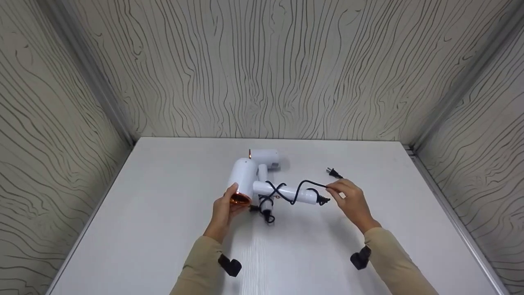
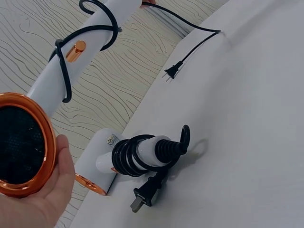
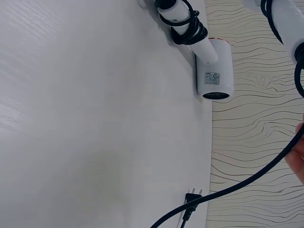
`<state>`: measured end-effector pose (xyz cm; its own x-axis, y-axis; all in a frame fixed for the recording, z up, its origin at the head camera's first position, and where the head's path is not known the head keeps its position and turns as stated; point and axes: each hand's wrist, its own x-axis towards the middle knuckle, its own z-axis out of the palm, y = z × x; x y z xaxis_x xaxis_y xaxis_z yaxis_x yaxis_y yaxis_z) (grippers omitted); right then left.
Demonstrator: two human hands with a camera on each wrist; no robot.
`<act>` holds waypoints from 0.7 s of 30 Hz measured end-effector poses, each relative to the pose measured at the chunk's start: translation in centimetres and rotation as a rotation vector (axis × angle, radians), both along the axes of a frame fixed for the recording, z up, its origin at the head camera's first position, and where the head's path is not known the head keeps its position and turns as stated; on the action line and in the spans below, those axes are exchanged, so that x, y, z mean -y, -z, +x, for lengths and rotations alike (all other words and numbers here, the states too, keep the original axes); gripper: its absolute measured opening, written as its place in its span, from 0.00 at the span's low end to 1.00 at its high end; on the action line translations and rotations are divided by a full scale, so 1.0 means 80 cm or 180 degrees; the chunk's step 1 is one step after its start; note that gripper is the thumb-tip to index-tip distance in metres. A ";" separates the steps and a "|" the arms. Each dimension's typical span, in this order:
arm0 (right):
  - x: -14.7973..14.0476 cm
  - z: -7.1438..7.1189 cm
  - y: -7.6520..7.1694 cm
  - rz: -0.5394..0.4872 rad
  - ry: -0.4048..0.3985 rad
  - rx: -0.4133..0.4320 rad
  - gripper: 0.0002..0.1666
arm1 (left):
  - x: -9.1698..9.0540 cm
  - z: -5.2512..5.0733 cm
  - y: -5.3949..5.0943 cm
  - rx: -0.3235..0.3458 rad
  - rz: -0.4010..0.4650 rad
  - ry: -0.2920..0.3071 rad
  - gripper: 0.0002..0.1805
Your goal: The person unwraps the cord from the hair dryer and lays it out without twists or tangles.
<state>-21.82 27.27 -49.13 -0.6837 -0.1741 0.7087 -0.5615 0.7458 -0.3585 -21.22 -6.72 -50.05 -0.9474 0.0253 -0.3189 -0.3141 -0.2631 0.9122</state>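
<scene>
My left hand (image 1: pixel 223 209) grips the barrel of a white hair dryer (image 1: pixel 244 174) with a copper-coloured rim, lifted above the table. Its handle points right, with black cord (image 2: pixel 88 29) wrapped loosely around it. Between thumb and fingers, my right hand (image 1: pixel 351 201) pinches a stretch of that cord off the end of the handle. Beyond the pinch the cord hangs to the table, where its two-pin plug (image 2: pixel 173 71) lies. The left wrist view shows the fingers beside the copper rim (image 2: pixel 49 142). Only fingertips (image 3: pixel 296 159) of the right hand appear in its wrist view.
A second white hair dryer (image 3: pixel 214 71) lies on the table behind the held one, its cord (image 2: pixel 127 157) coiled tightly around the handle. Its plug (image 2: pixel 147 191) rests beside the handle. Wood-patterned panels (image 1: pixel 262 69) enclose the white table (image 1: pixel 163 229) at the back and sides.
</scene>
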 end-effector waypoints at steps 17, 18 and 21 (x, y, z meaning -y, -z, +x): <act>-0.005 0.003 0.000 0.0127 -0.0113 -0.0282 0.12 | 0.001 0.000 -0.003 0.0125 -0.0051 -0.0257 0.39; -0.005 0.003 0.000 0.0148 -0.0116 -0.0280 0.11 | 0.001 0.000 -0.002 0.0129 -0.0030 -0.0281 0.39; -0.005 0.004 0.001 0.0171 -0.0129 -0.0314 0.12 | 0.001 -0.002 -0.001 0.0107 0.0089 -0.0339 0.37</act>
